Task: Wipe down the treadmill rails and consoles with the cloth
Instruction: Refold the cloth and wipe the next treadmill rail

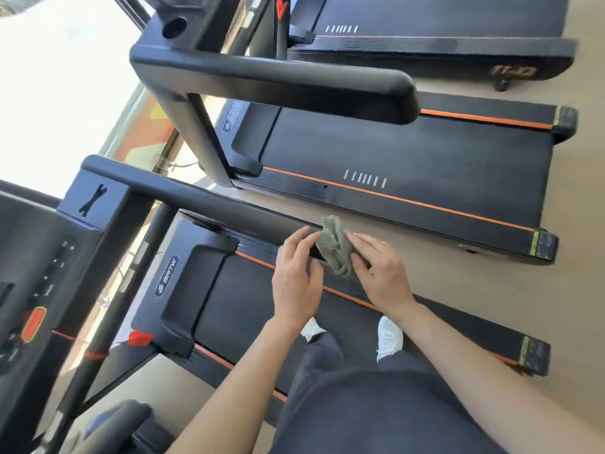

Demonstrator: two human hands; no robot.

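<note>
Cloth [335, 245]: grey-green, crumpled, at the free end of the rail [212, 198], between both hands.
Right hand [381, 273]: gripping the cloth just past the rail's end, fingers laid over the top, thumb tucked against the lower fold.
Left hand [296, 280]: fingers nearly straight, tips touching the cloth's edge at the rail's end; pinching or merely touching, cannot tell.
Rail: black padded bar, running from the console corner out to the cloth.
Console [36, 257]: dark panel at the rail's fixed end, with an orange button [32, 324].
Belt [248, 309]: black, below the rail, orange stripe along the side nearest it.
Shoes [389, 337]: white, standing on the belt, below the rail's free end.
Second treadmill [409, 165]: beyond the rail, parallel to it, apart.
</note>
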